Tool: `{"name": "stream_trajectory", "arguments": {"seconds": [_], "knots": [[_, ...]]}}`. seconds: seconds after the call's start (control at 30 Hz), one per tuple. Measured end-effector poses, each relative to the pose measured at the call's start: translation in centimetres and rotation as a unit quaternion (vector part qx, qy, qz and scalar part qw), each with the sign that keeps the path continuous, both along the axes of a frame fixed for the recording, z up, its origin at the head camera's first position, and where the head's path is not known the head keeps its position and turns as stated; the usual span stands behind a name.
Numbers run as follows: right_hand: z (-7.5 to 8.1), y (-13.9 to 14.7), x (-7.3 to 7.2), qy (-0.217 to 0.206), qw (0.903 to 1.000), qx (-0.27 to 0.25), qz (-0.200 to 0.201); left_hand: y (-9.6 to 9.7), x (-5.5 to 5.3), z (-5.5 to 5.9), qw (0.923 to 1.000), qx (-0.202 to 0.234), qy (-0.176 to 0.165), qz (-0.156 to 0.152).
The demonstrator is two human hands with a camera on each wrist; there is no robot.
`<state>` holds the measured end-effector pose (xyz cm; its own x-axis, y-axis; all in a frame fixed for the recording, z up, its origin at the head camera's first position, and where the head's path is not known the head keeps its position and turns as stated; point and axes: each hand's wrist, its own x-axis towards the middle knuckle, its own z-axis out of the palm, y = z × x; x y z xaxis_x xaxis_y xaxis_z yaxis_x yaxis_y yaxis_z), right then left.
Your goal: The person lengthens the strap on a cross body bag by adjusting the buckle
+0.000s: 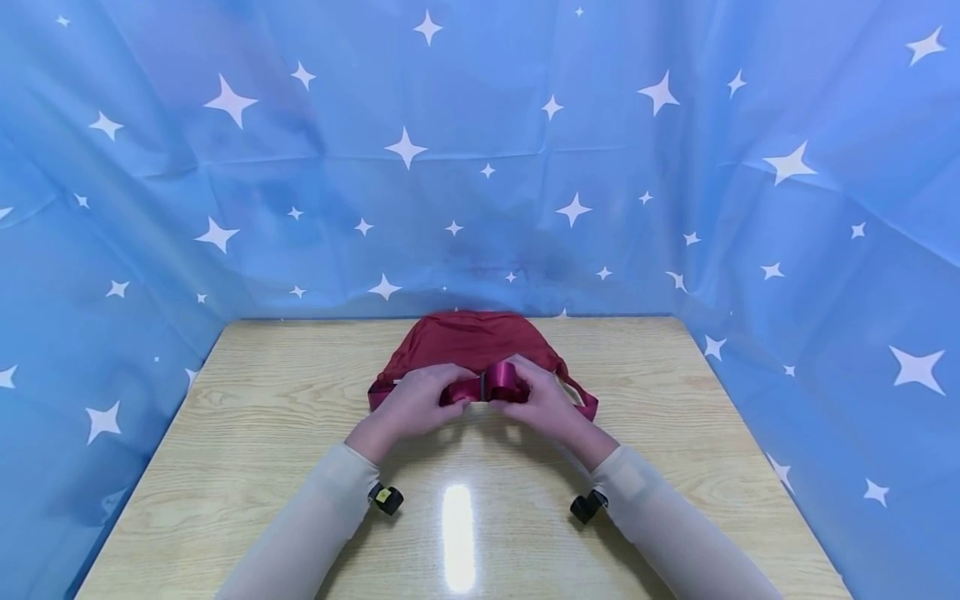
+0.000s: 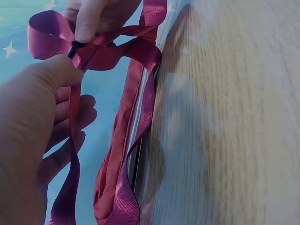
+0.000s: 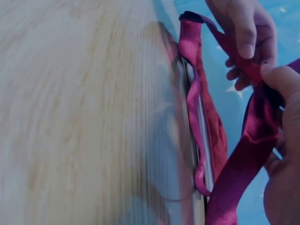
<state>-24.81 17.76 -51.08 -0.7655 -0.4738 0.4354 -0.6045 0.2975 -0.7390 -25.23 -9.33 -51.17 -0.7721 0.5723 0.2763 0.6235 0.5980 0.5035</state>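
A dark red fabric bag [image 1: 472,337] lies on the table at the far side, its straps trailing in front of it. Over its near edge, both hands hold the red webbing strap [image 1: 501,382]. My left hand [image 1: 420,402] pinches it on the left, thumb right by a small black slider [image 2: 75,48] in the left wrist view. On the other side, my right hand [image 1: 545,402] grips the strap where it bends into a loop. Thumb and fingers of the right hand [image 3: 286,112] close on the webbing in the right wrist view. One length of strap [image 3: 241,173] hangs down beside it.
The wooden table [image 1: 262,433] ends at a blue curtain [image 1: 480,208] with white stars, which also runs along both sides. A bright glare patch [image 1: 459,533] shows on the tabletop between the forearms. Small black cameras sit at both wrists.
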Motion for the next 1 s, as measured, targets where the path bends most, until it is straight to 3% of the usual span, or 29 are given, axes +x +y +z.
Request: {"name": "stream_trajectory", "arguments": {"seconds": [0.3,0.77,1.0], "knots": [[-1.8,0.1,-1.1,-0.011,0.9998,0.018,0.001,0.5,-0.2,0.1,0.9999,-0.001,0.01,-0.005],[-1.9,0.2,-1.3,-0.021,0.9991,0.036,0.002,0.9,-0.2,0.3,0.9995,0.007,-0.03,0.0],[-1.7,0.3,-1.2,-0.034,0.9985,0.043,-0.002,1.2,-0.2,0.0,0.9993,0.017,-0.031,0.009]]}}
